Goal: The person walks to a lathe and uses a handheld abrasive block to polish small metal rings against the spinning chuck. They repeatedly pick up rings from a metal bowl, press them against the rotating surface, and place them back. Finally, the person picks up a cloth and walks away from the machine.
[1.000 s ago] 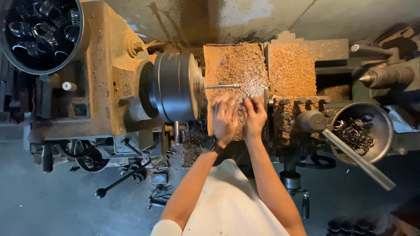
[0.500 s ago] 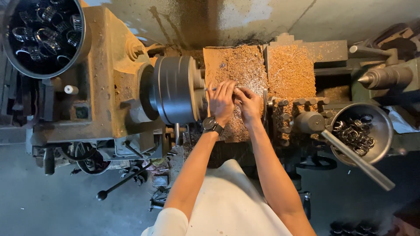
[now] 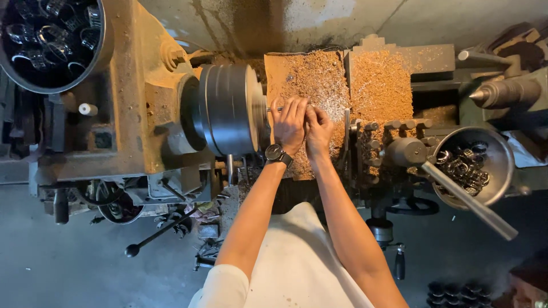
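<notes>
Rod, thin and metallic, projects from the lathe chuck above the chip-covered bed. Left hand and right hand close around it, touching each other. Round grey bowl of rings sits right; dark bowl upper left.

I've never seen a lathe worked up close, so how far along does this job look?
Done: a bowl at upper left holds many metal rings, and brass-coloured shavings cover the bed. In hand: the left hand and right hand are together at a thin rod sticking out of the chuck. Left: another bowl at right holds more rings; finished or waiting, I cannot tell.
</notes>
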